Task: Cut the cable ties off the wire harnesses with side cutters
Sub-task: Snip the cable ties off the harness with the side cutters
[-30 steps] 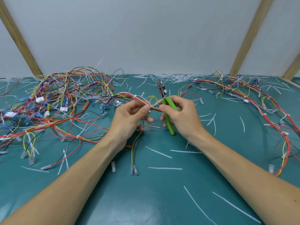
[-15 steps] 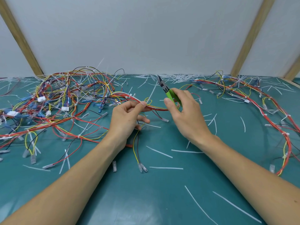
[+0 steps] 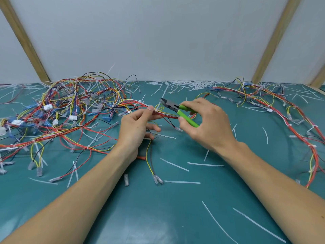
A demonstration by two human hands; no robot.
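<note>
- Head view shows my right hand (image 3: 207,124) wrapped round the two green plastic handles of the steel side cutters (image 3: 177,110), whose dark jaws stand slightly apart and point left and far.
- My left hand (image 3: 136,128) pinches a red, yellow and black bundled wire harness (image 3: 167,115) between thumb and forefinger, lifting it just off the teal rubber mat (image 3: 158,217).
- Just left of the jaw tips, right beside my left fingertips (image 3: 150,108), sits a thin white plastic cable tie (image 3: 157,107) looped on the bundle; whether the tips touch it I cannot tell.
- My judgement of the risk: the tie hugs the wires, so a jaw slid in too deep could nick insulation; my own fingertips are close enough to get pinched.
- A cut tie could also spring away, since nothing holds its tail.
- Farther out, a tangled heap of harnesses with white connectors (image 3: 61,110) lies far left, and another long red harness (image 3: 299,120) curves down the right side.
- Loose white tie offcuts (image 3: 205,164) are scattered over the near mat and along the far edge.
</note>
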